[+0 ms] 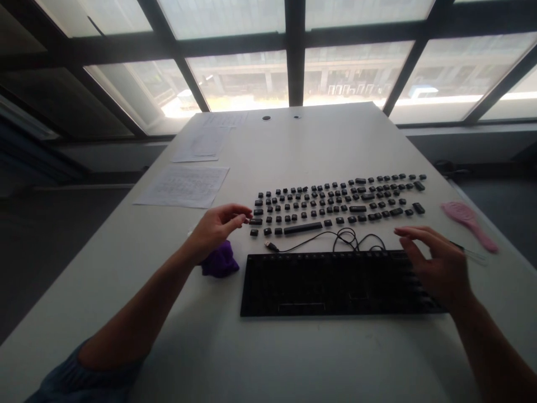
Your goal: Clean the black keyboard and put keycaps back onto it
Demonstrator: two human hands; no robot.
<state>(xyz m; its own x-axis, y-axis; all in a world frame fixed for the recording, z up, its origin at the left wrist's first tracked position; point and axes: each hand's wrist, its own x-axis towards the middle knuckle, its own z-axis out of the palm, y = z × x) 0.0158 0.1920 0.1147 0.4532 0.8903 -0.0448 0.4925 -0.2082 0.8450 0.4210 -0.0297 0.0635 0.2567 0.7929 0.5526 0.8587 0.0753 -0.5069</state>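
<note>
A black keyboard base point(327, 285) lies near the front of the white table, its key area bare. Behind it, loose black keycaps point(358, 209) are laid out in rows, with a long space bar point(302, 228) among the nearest ones. My left hand point(220, 226) is at the left end of the rows, fingers closed by a wide keycap point(255, 221); whether it grips this is unclear. Over the base's right end hovers my right hand point(436, 260), thumb and fingers slightly apart with nothing visible between them. The keyboard's USB cable point(302, 242) runs between base and keycaps.
A purple cloth point(220, 261) sits beneath my left hand. Printed sheets point(184, 186) lie at the left of the white table point(319, 145). At the right are a pink hairbrush point(470, 221) and a thin, clear item point(476, 256) partly behind my right hand.
</note>
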